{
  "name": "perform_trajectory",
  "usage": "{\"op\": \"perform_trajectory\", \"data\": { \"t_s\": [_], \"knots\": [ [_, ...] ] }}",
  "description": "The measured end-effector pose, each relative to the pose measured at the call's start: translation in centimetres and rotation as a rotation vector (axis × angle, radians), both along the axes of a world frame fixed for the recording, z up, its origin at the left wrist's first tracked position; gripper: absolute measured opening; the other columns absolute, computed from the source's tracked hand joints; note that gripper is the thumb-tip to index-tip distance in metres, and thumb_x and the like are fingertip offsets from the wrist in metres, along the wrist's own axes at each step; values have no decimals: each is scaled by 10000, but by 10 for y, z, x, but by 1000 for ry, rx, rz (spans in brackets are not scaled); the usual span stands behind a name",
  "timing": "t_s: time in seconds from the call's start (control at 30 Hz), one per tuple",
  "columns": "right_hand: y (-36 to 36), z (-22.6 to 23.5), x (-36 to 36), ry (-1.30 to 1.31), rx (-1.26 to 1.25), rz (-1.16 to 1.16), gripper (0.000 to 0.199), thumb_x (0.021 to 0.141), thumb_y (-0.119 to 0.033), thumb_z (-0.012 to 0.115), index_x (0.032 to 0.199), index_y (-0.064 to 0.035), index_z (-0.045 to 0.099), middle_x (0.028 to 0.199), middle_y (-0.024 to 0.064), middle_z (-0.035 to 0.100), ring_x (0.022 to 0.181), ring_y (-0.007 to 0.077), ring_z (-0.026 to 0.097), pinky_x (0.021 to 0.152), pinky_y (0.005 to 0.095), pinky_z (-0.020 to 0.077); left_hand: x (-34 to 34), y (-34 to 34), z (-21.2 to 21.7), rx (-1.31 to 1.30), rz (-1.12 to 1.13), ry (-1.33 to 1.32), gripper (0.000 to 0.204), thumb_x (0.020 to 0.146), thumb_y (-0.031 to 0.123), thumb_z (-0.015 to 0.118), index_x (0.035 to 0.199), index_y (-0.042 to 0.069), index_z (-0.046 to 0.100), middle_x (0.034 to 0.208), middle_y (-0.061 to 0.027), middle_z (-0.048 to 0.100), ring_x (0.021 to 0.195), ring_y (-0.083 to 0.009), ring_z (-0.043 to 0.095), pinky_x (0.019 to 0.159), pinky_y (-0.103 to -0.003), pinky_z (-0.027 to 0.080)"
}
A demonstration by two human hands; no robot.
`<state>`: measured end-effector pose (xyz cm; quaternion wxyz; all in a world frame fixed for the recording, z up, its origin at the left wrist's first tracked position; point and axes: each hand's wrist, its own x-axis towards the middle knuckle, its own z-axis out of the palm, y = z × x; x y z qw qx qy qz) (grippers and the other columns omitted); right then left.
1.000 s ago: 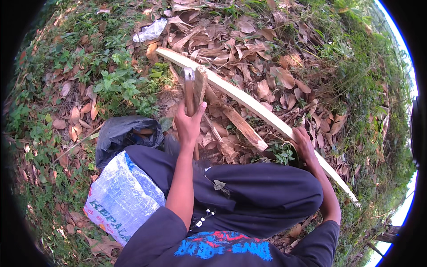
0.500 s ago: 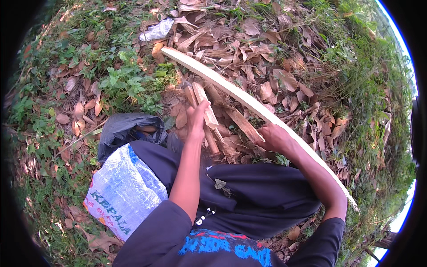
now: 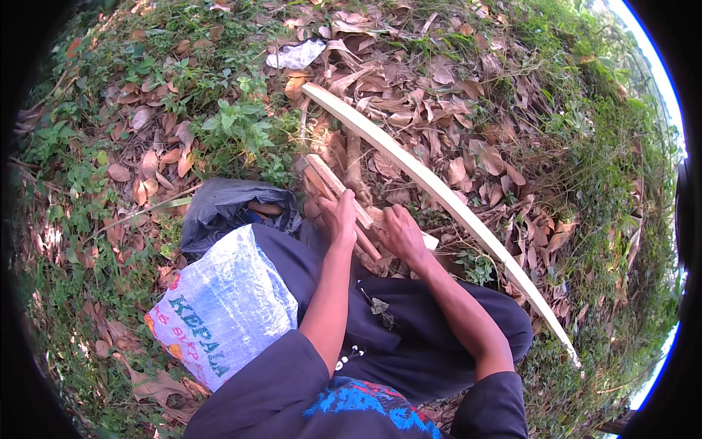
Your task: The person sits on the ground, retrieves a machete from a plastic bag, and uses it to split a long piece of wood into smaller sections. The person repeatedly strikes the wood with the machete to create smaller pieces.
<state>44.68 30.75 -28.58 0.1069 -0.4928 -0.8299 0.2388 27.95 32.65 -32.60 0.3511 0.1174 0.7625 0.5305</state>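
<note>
My left hand (image 3: 339,216) is closed around a short split piece of wood (image 3: 326,173), which points up and left from its fingers. Close under that piece a thin reddish-brown stick (image 3: 367,246) slants the same way; whether the hand grips it too, I cannot tell. Just to the right my right hand (image 3: 402,233) has its fingers curled at a piece of wood whose pale end (image 3: 430,241) shows beside the knuckles. Most of that piece is hidden under the hand. Behind both hands a brown length of wood (image 3: 354,157) lies on the ground.
A long pale strip of wood (image 3: 439,186) crosses from the upper middle to the lower right. At left lie a dark plastic bag (image 3: 208,205) with things inside and a white-and-blue woven sack (image 3: 227,300) against my leg. White crumpled plastic (image 3: 296,55) rests among dry leaves (image 3: 409,110).
My right hand has moved left, close to my left hand, and over the wood. My left hand has come slightly nearer and right, its wood piece with it. The view has shifted somewhat.
</note>
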Motion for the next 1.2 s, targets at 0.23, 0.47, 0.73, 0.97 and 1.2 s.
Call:
{"op": "perform_trajectory", "data": {
  "t_s": [0.23,0.47,0.73,0.97,1.2],
  "knots": [
    [56,17,-32,95,367,-221,583,869,-378,732,1229,66,615,1136,224,641,1091,354,606,962,468,476,-32,-20,129,166,-197,-10,510,802,91,715,1257,-34,521,1099,-158,658,960,-276,656,916,-382,494],
    [131,19,17,-209,-109,-314,550,851,-391,777,1228,-43,580,1215,161,661,1135,359,616,947,459,509,-72,-15,173,413,-233,-79,435,848,-27,652,1255,3,501,1122,-110,699,1008,-170,666,900,-315,516],
    [150,5,39,-119,340,-359,392,875,-230,768,1139,-8,580,1062,178,656,989,349,640,844,458,526,-72,-23,151,220,-246,-195,431,848,59,652,1258,50,520,1041,-52,715,746,-69,615,484,-213,422],
    [94,-5,3,-118,278,-314,512,847,-214,800,1254,0,576,1061,144,650,947,292,637,842,413,525,-59,-18,163,192,-293,-188,387,815,108,639,1188,51,555,1008,-35,723,660,-31,582,415,-184,347],
    [82,-14,5,-74,294,-305,476,839,-245,799,1204,-28,585,1026,128,642,989,297,630,877,411,518,-50,-16,111,183,-436,-643,444,789,120,610,1214,15,536,1015,-105,687,774,-138,663,578,-263,551]
  ]
}}
